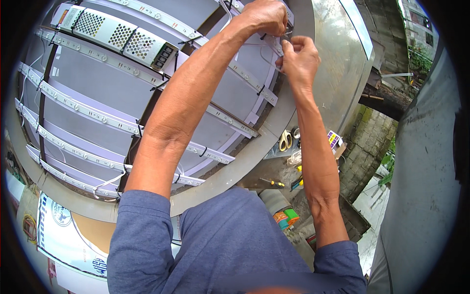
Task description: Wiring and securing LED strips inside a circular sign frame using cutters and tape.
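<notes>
Head view: left hand (pixel 264 17) and right hand (pixel 298 59) pinch thin wire (pixel 267 46), fingertip grip partly hidden.

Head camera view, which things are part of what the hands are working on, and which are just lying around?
In hand:
left hand and right hand, pinching thin white wires
white strips of small lights tied on with black ties
round grey metal sign pan
perforated metal power box

Lying about:
scissors with pale handles
yellow-handled screwdriver
orange and green tape rolls
</notes>
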`<state>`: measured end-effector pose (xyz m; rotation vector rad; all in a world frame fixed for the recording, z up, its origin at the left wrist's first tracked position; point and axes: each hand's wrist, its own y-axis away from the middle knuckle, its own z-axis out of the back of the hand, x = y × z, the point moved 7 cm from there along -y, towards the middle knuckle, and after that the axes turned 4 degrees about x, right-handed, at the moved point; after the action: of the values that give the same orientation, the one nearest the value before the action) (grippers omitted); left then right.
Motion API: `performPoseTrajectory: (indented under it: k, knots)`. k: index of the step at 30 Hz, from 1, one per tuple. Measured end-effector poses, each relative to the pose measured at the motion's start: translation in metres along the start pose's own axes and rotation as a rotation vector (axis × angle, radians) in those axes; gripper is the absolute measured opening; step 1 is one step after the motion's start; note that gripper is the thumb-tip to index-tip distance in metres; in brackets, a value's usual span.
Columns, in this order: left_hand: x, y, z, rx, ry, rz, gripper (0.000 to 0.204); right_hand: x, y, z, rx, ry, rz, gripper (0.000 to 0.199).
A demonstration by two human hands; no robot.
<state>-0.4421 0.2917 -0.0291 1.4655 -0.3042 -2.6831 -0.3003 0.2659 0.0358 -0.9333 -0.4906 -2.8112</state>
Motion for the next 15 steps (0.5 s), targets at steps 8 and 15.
performPoseTrajectory:
  k: [8, 15]
  knots:
    - [-0.003, -0.005, -0.003, -0.034, 0.0, -0.04, 0.011, 0.005, -0.001, 0.0, -0.226, 0.492, 0.755, 0.018]
    - [0.0, -0.008, -0.006, -0.028, -0.039, -0.048, 0.011, 0.006, -0.01, -0.003, -0.173, 0.471, 0.752, 0.009]
